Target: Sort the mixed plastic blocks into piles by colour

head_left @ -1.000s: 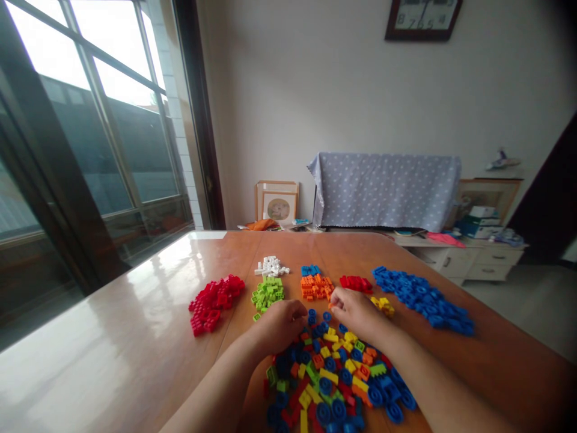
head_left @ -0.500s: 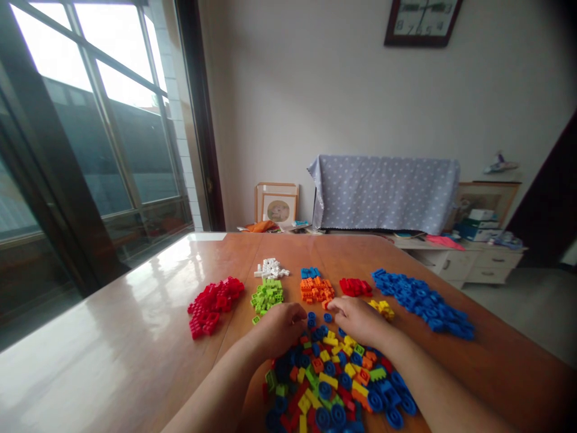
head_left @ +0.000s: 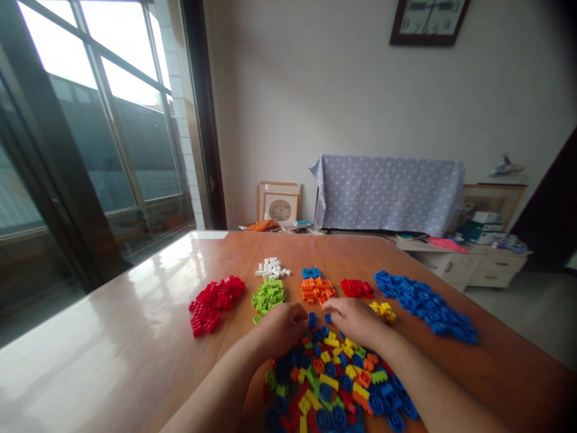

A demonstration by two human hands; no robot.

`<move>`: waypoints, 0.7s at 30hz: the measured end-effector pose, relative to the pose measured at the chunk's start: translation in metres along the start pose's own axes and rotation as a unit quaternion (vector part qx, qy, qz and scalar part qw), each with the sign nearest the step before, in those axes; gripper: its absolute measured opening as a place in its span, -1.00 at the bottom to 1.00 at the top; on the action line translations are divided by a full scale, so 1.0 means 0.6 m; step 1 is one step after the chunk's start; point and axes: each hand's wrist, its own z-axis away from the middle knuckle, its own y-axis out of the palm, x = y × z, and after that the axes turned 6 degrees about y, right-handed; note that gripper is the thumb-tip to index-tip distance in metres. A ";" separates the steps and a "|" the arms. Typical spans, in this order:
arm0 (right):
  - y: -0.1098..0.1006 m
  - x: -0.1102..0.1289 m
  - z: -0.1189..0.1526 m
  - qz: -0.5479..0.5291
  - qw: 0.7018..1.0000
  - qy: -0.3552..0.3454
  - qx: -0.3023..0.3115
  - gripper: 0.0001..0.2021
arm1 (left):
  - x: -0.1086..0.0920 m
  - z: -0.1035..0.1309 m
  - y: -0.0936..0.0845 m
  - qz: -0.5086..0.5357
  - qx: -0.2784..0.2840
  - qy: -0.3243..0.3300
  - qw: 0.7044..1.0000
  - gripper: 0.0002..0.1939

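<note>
My left hand [head_left: 286, 323] is over the upper left edge of a mixed heap of toy building bricks [head_left: 329, 382]. Its fingers are loosely bent with a gap between them, and no brick shows in them. Across from it, my right hand [head_left: 354, 317] reaches left, just below the orange brick pile [head_left: 318, 290]. Its fingers are apart with nothing visible in them. Small round blue pieces [head_left: 312, 320] lie between the two hands. Beyond the left hand is a lime green pile [head_left: 268, 293]; a small yellow pile [head_left: 383, 312] sits right of my right hand.
Further piles stand on the wooden table [head_left: 148, 337]: pinkish-red bricks [head_left: 216, 304] at left, white ones [head_left: 271, 267] at the back, light blue [head_left: 311, 273], red [head_left: 357, 288], and a long blue pile [head_left: 426, 307] at right. A low cabinet [head_left: 491, 264] stands beyond.
An orange brick seen at my right fingertips is no longer distinct there, and that hand has shifted slightly left. My left hand has hardly moved. The camera view has turned slightly.
</note>
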 end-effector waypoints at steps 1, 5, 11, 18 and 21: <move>0.000 0.000 -0.001 0.002 1.000 -0.003 0.002 -0.62 | 0.001 0.000 0.000 0.001 0.000 0.001 1.000 -0.72; -0.002 -0.001 0.000 0.020 1.000 -0.002 0.009 -0.59 | 0.002 0.000 0.000 0.003 0.003 0.000 1.000 -0.73; -0.008 -0.004 0.005 0.028 0.999 0.020 0.015 -0.63 | 0.004 0.001 0.000 -0.005 0.001 0.007 1.000 -0.73; -0.008 -0.014 0.003 0.028 0.998 0.047 0.014 -0.57 | 0.009 -0.001 0.005 -0.004 -0.003 0.015 1.000 -0.74; -0.010 -0.013 0.005 0.027 0.999 0.043 0.001 -0.59 | 0.006 -0.001 0.003 -0.003 0.002 0.015 1.000 -0.74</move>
